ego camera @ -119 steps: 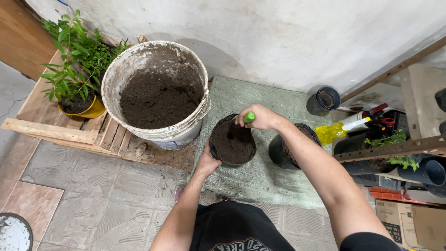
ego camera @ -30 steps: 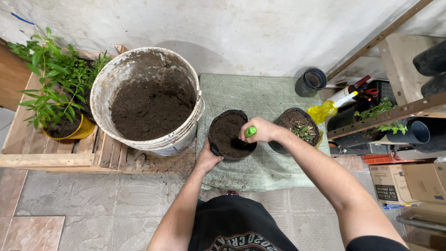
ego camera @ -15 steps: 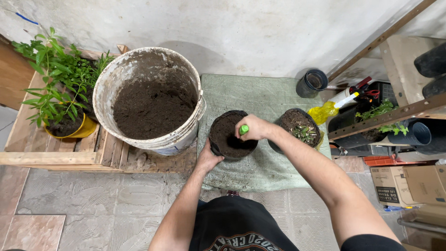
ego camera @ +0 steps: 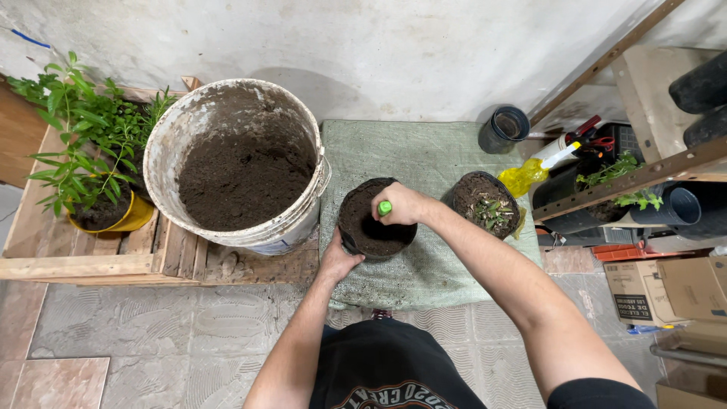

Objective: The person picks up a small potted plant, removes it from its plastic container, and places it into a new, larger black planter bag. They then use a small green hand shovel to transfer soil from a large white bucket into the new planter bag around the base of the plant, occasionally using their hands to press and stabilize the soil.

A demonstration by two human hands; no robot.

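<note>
A small black pot (ego camera: 362,220) full of dark soil sits on a grey-green mat (ego camera: 424,159). My left hand (ego camera: 338,262) grips the pot's near left rim. Above the soil, my right hand (ego camera: 403,204) is closed around a green-handled tool (ego camera: 385,207); only the handle's end shows, and the working end is hidden in the fist and the soil.
A big white bucket (ego camera: 241,163) of soil stands on a wooden pallet (ego camera: 91,261) at the left, beside leafy plants in a yellow pot (ego camera: 106,216). Right of the hands are a second black pot with plant bits (ego camera: 485,203), an empty dark pot (ego camera: 504,127), a yellow spray bottle (ego camera: 530,173), shelving and cardboard boxes (ego camera: 659,288).
My right hand with the green tool has shifted left across the pot's soil. The left hand stays on the rim. The view has drifted slightly.
</note>
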